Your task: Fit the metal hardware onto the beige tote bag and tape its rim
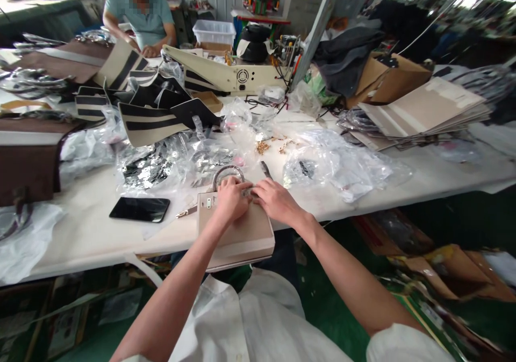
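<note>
A beige handbag (pixel 242 236) lies at the table's front edge, with a dark curved handle (pixel 228 171) rising at its far side. My left hand (pixel 233 200) rests over the bag's far edge, fingers bent and closed on it. From the right, my right hand (pixel 276 201) meets it, thumb and fingers pinched together at the same edge. Whatever small piece is between those fingertips is hidden. A small metal fitting (pixel 208 203) shows on the bag left of my hands. A strap end with a metal clasp (pixel 186 212) sticks out at the left.
A black phone (pixel 139 210) lies left of the bag. Beyond are plastic bags of metal plates (pixel 147 166), gold-coloured hardware (pixel 263 147) and clear plastic (pixel 350 163). Stacked panels (pixel 427 107) stand right; dark striped panels (pixel 151 123) left. A co-worker (pixel 141 21) sits across the table.
</note>
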Motion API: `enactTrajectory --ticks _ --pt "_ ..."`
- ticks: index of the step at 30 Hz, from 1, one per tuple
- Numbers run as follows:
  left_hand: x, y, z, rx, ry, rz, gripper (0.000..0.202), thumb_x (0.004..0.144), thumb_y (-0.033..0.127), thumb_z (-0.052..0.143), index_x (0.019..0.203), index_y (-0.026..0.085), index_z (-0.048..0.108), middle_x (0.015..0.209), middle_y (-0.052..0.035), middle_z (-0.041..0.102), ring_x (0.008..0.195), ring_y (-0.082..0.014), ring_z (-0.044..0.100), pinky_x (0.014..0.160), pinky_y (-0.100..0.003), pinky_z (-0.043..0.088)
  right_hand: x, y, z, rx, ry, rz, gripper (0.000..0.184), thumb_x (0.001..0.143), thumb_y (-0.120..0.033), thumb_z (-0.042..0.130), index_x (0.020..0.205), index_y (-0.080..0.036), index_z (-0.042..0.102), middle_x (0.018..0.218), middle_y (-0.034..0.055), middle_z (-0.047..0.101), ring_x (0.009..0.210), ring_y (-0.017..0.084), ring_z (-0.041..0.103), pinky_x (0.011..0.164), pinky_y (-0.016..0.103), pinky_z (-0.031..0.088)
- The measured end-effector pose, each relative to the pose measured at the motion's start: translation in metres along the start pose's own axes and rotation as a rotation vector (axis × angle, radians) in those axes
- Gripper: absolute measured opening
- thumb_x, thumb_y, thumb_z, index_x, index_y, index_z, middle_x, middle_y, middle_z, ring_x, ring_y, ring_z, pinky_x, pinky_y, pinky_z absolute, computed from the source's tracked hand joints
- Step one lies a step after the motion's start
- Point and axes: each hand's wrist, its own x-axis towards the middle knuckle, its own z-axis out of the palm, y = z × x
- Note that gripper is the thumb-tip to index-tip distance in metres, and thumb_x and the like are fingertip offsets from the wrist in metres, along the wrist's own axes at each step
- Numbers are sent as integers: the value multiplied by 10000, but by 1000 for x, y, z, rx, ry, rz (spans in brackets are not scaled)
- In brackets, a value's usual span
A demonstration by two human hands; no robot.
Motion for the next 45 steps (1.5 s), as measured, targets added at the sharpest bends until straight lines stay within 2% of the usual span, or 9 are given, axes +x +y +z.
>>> enactTrajectory --ticks 2,9,13,20,26,45 --pt "0 2 -2 27 -10 -12 419 896 231 800 1293 333 886 1222 -124 702 1241 -385 633 1139 -559 532 0 -3 3 -27 6 22 132 1133 -187 619 1223 -190 716 1190 140 685 1168 338 594 1024 502 561" --pt "3 1 -6 -33 -45 -29 432 912 296 782 1332 344 876 1239 -122 728 1260 -404 621 1167 -606 491 -3 -19 7 -88 23 116 186 1148 -155 539 1240 -171 700 1221 162 684 1175 346 591 1022 503 525" --pt "6 -2 -2 -92 -39 -58 383 920 308 767 1279 333 896 1218 -122 753 1283 -423 614 1184 -627 467 -5 -19 9 -63 26 143 198 1152 -173 533 1252 -187 703 1236 166 692 1199 357 588 1037 519 523" --pt "5 1 -1 -101 -14 -104 341 902 336 812 1228 344 910 1255 -118 747 1285 -421 616 1188 -607 472 -7 -16 12 -16 63 145 192 1143 -184 565 1254 -203 720 1269 150 718 1194 355 608 1030 518 544" --pt "7 2 -6 -144 -62 -119 366 867 272 804 1211 332 913 1316 -106 740 1328 -400 613 1212 -593 456 -5 -18 7 35 81 140 203 1128 -161 558 1220 -195 737 1240 150 729 1168 358 616 1020 528 553" --pt "5 5 -2 -122 2 -139 340 860 218 782 1147 319 931 1258 -130 766 1284 -419 626 1181 -604 478 -4 -21 6 39 77 142 228 1117 -165 560 1202 -223 764 1218 144 742 1167 359 623 1016 533 564"
